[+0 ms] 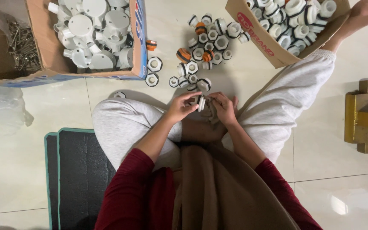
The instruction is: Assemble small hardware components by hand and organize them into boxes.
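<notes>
Fingers (pixel 191 99) of the left hand (pixel 180 107) and right hand (pixel 224 108) pinch a small white fitting (pixel 199 102); it looks light, hard, best held by its rim; more fittings (pixel 205 47) at twelve o'clock

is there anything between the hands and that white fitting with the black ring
Nothing visible does: the left hand and right hand both already touch the white plastic fitting with a black ring, held above the lap.
</notes>
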